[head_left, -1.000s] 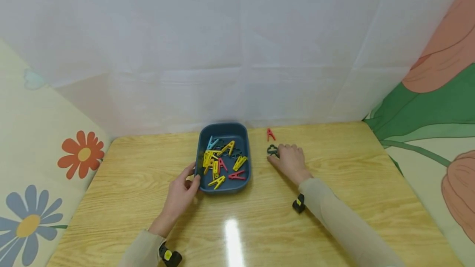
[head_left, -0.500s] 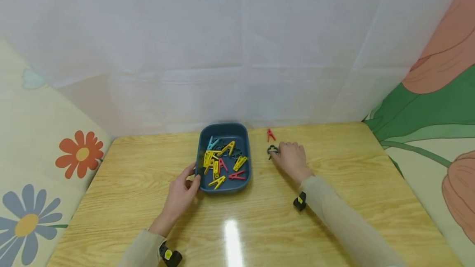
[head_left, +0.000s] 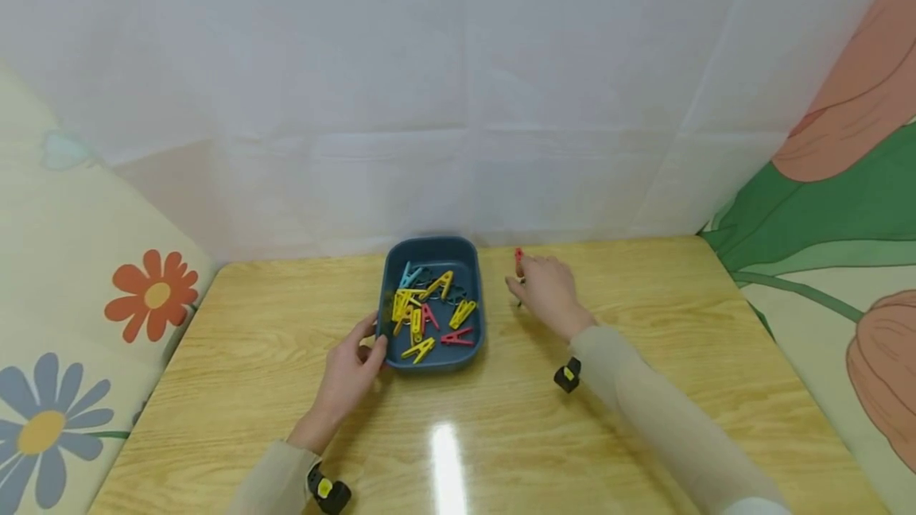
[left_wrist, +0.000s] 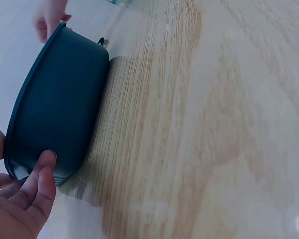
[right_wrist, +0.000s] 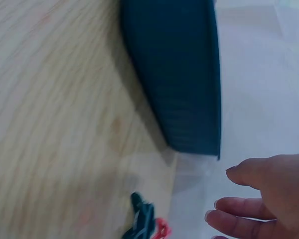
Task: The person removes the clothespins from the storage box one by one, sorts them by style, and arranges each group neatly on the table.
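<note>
My left hand grips the near left side of a dark blue plastic tray, with fingers against its outer wall. Inside lie several yellow clothespins, red clothespins, a light blue one and dark green clips. To the right of the tray, my right hand hovers over the table, thumb and fingers apart and holding nothing. Below it in the right wrist view lies a dark green clip, mostly hidden in the head view. Just beyond is a red clothespin, partly covered by the fingers.
The wooden table ends at a white sheet behind the tray. Printed flower panels stand at both sides. Dark wrist cameras are strapped to both wrists.
My right hand has come off the dark green clip, its thumb and fingers spreading, and moved slightly left and away from me, partly covering the red clothespin. My left hand and the tray stay put.
</note>
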A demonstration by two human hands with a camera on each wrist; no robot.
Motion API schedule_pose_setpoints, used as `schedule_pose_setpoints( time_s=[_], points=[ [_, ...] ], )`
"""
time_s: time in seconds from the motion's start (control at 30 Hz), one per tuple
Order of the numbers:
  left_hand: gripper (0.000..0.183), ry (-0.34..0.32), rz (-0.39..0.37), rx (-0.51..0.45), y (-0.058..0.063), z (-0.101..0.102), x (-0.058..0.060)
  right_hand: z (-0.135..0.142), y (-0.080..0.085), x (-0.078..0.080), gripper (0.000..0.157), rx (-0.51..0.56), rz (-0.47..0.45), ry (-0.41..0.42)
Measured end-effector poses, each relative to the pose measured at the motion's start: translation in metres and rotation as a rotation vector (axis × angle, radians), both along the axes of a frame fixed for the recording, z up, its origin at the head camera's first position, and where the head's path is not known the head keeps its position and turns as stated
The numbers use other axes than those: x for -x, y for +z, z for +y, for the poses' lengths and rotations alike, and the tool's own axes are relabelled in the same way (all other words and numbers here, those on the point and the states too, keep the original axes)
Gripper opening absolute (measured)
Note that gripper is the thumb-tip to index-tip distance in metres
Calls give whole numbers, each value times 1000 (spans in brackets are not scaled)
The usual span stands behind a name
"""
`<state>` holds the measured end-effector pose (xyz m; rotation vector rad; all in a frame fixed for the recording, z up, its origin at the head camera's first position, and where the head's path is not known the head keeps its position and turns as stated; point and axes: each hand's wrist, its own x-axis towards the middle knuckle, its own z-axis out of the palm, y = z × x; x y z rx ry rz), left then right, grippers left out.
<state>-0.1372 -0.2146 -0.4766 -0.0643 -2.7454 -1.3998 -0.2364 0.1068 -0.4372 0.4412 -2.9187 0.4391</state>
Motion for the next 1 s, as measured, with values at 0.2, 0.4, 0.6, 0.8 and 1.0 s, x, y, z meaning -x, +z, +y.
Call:
schedule_pose_setpoints(
  time_s=[0.2, 0.4, 0.6, 0.8, 1.0],
  points=[
    [50, -5, 9, 5, 3, 0, -2, -17, 10, 1, 25, -9, 27, 72],
    [50, -3, 11, 4, 5, 1, -4, -38, 17, -1, 25, -31, 3, 139],
    [49, -12, 21, -8, 5, 1, -4, -56, 22, -10, 23, -88, -22, 207],
    [50, -16, 28, -10, 6, 0, -5, -70, 21, -20, 25, -161, -41, 288],
    [49, -18, 37, -13, 7, -2, -7, -79, 16, -27, 30, -221, -75, 358]
  ],
)
